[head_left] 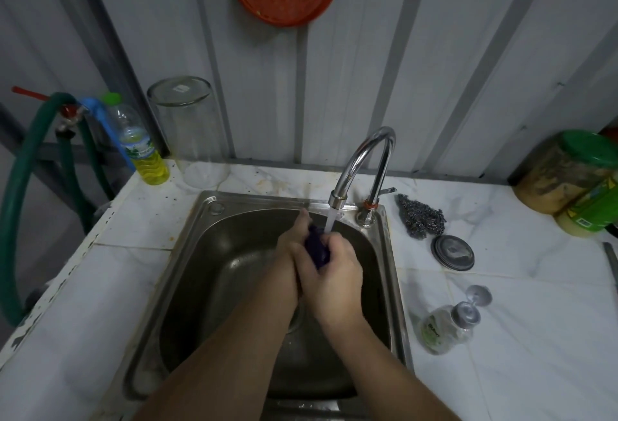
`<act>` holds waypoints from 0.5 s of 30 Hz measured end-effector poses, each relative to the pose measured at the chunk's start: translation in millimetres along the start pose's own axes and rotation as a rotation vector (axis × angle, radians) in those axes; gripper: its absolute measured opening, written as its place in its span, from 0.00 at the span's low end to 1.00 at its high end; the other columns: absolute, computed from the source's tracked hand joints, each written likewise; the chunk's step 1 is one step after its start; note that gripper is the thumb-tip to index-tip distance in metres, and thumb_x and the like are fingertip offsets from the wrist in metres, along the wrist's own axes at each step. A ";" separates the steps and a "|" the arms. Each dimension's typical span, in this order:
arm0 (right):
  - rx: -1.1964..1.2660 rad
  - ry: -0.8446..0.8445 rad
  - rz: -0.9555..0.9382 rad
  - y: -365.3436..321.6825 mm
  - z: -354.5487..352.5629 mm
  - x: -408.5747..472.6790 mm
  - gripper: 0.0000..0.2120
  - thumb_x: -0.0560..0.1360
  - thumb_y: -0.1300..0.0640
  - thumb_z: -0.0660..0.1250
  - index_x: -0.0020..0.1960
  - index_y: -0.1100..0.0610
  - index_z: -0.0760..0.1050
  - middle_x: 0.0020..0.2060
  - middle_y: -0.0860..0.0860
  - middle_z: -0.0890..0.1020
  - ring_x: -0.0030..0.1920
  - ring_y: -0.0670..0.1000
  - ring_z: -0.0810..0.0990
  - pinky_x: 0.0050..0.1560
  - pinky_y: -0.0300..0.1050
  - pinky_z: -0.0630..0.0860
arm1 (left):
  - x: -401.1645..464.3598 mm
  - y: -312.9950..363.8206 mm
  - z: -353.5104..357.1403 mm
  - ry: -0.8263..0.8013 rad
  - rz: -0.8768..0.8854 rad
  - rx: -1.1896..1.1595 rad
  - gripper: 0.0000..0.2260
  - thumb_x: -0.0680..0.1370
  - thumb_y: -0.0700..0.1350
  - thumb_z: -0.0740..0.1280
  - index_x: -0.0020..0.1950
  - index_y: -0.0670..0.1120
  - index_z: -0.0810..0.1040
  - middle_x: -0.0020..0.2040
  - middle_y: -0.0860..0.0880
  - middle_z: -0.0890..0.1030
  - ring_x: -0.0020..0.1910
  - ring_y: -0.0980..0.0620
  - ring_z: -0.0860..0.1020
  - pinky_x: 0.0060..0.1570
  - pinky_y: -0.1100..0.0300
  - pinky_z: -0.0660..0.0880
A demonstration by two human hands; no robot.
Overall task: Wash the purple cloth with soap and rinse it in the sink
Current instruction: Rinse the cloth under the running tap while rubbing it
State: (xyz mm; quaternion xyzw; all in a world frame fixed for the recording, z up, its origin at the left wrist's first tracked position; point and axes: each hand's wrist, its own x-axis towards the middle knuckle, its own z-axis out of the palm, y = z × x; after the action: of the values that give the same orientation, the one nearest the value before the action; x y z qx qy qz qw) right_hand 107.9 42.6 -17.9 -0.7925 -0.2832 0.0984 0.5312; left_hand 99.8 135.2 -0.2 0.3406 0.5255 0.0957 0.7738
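Over the sink (200, 220), both hands, left hand (287, 253) and right hand (334, 283), clamp the bunched purple cloth (317, 247) between them, its long axis running away from the person, far end just beside the faucet's (364, 156) stream (329, 220).

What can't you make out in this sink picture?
- Cloth: mostly hidden between the left hand and right hand, head view; its size and any suds can't be told.
- Drain: largely covered by the forearms.
- Bottle lying right of the sink: label too small to read.
- Green-lidded jar: cut off by the right edge.
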 end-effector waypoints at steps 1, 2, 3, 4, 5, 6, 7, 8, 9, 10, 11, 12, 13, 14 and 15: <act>0.018 -0.014 0.039 0.2 -0.6 8.5 0.16 0.72 0.36 0.68 0.46 0.49 0.78 0.42 0.48 0.81 0.42 0.48 0.81 0.45 0.50 0.81 | -1.7 -1.8 0.8 -0.018 -0.021 -0.044 0.19 0.80 0.58 0.66 0.44 0.42 0.79 0.30 0.44 0.81 0.36 0.47 0.79 0.41 0.53 0.74; 0.026 -0.023 0.088 0.2 -1.4 18.8 0.15 0.73 0.38 0.68 0.45 0.49 0.79 0.40 0.48 0.82 0.41 0.48 0.82 0.46 0.51 0.81 | -5.4 -2.7 1.8 -0.013 -0.030 -0.051 0.17 0.79 0.55 0.68 0.43 0.41 0.80 0.28 0.44 0.81 0.36 0.46 0.80 0.39 0.53 0.75; 0.047 -0.021 0.134 0.9 -2.4 29.9 0.14 0.74 0.39 0.68 0.44 0.50 0.80 0.39 0.48 0.83 0.40 0.47 0.83 0.47 0.49 0.81 | -5.4 -3.3 2.2 -0.025 -0.019 -0.049 0.14 0.79 0.52 0.69 0.44 0.41 0.82 0.28 0.43 0.83 0.38 0.45 0.82 0.40 0.54 0.77; 0.063 -0.015 0.174 1.2 -4.0 41.0 0.14 0.76 0.40 0.68 0.44 0.51 0.81 0.37 0.47 0.84 0.40 0.46 0.83 0.47 0.46 0.80 | -6.7 -4.4 2.7 -0.031 -0.001 -0.033 0.13 0.80 0.50 0.68 0.46 0.41 0.83 0.30 0.42 0.85 0.40 0.43 0.83 0.40 0.53 0.79; 0.066 -0.017 0.210 1.1 -5.4 51.4 0.15 0.77 0.40 0.67 0.44 0.51 0.81 0.36 0.47 0.84 0.38 0.45 0.83 0.45 0.42 0.79 | -7.7 -5.0 3.8 -0.033 0.017 -0.008 0.13 0.80 0.49 0.67 0.47 0.41 0.84 0.33 0.41 0.86 0.41 0.42 0.84 0.40 0.52 0.81; 0.064 -0.021 0.250 0.8 -7.4 60.2 0.15 0.78 0.41 0.66 0.45 0.52 0.81 0.34 0.47 0.84 0.36 0.45 0.82 0.42 0.38 0.77 | -9.2 -3.4 5.0 -0.026 0.027 0.026 0.12 0.80 0.49 0.66 0.47 0.42 0.84 0.36 0.41 0.86 0.41 0.41 0.84 0.41 0.50 0.83; 0.068 -0.024 0.311 4.0 -7.3 67.3 0.16 0.79 0.42 0.65 0.44 0.54 0.80 0.33 0.48 0.83 0.35 0.45 0.82 0.40 0.37 0.77 | -10.4 -3.2 5.4 -0.019 0.034 0.039 0.12 0.80 0.48 0.66 0.47 0.42 0.84 0.39 0.40 0.86 0.42 0.41 0.85 0.44 0.48 0.84; 0.077 -0.022 0.376 11.7 -5.0 74.0 0.17 0.79 0.42 0.65 0.45 0.55 0.81 0.35 0.51 0.84 0.36 0.49 0.83 0.43 0.39 0.79 | -9.5 -2.6 5.9 0.001 0.049 0.061 0.11 0.78 0.47 0.67 0.46 0.42 0.85 0.42 0.39 0.86 0.43 0.40 0.85 0.49 0.45 0.84; 0.092 -0.011 0.446 20.3 -1.9 79.4 0.17 0.80 0.43 0.64 0.48 0.56 0.82 0.38 0.53 0.85 0.40 0.53 0.84 0.49 0.45 0.81 | -8.1 -2.5 6.5 0.014 0.073 0.083 0.11 0.77 0.48 0.67 0.46 0.42 0.86 0.45 0.39 0.87 0.46 0.40 0.85 0.54 0.43 0.83; 0.112 -0.005 0.521 27.0 0.1 80.2 0.18 0.79 0.43 0.64 0.51 0.57 0.82 0.42 0.55 0.86 0.45 0.56 0.85 0.54 0.52 0.81 | -9.4 -2.5 6.9 0.018 0.097 0.105 0.11 0.77 0.49 0.68 0.47 0.43 0.86 0.48 0.40 0.87 0.48 0.41 0.86 0.57 0.43 0.82; 0.149 -0.006 0.596 33.5 2.8 78.4 0.20 0.79 0.41 0.63 0.55 0.56 0.82 0.46 0.55 0.86 0.49 0.57 0.85 0.58 0.55 0.80 | -9.7 -2.8 6.8 0.011 0.120 0.103 0.13 0.77 0.52 0.68 0.49 0.44 0.87 0.49 0.41 0.87 0.49 0.42 0.86 0.59 0.43 0.81; 0.192 -0.007 0.643 34.8 3.9 73.7 0.22 0.78 0.39 0.63 0.59 0.56 0.82 0.48 0.54 0.86 0.51 0.57 0.84 0.59 0.56 0.80 | -8.9 -3.3 6.1 0.006 0.141 0.074 0.15 0.77 0.55 0.69 0.51 0.45 0.87 0.50 0.42 0.88 0.50 0.42 0.86 0.58 0.44 0.81; 0.238 -0.005 0.656 34.0 3.1 66.0 0.22 0.79 0.38 0.62 0.59 0.55 0.81 0.49 0.54 0.86 0.51 0.56 0.84 0.58 0.56 0.80 | -5.8 -3.5 4.3 -0.004 0.159 0.040 0.18 0.76 0.59 0.70 0.52 0.46 0.86 0.50 0.43 0.88 0.51 0.43 0.86 0.58 0.44 0.81; 0.275 0.008 0.631 28.9 1.5 55.9 0.20 0.81 0.40 0.61 0.56 0.54 0.81 0.47 0.53 0.86 0.50 0.55 0.84 0.55 0.52 0.81 | -6.4 -1.6 3.1 -0.004 0.170 0.010 0.20 0.74 0.61 0.71 0.53 0.47 0.86 0.50 0.45 0.87 0.51 0.43 0.85 0.57 0.44 0.81; 0.308 0.025 0.570 23.0 -0.3 45.4 0.16 0.82 0.43 0.61 0.53 0.53 0.81 0.44 0.51 0.85 0.47 0.52 0.84 0.50 0.47 0.80 | -4.6 1.6 1.3 -0.002 0.175 0.006 0.20 0.74 0.61 0.73 0.53 0.47 0.85 0.50 0.45 0.87 0.51 0.43 0.85 0.56 0.45 0.81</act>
State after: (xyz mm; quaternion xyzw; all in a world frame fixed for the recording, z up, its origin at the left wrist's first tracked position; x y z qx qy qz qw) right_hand 153.2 61.2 -31.8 -0.7512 -0.0253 0.2751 0.5995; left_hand 99.2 133.5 4.5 0.3874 0.4933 0.1609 0.7620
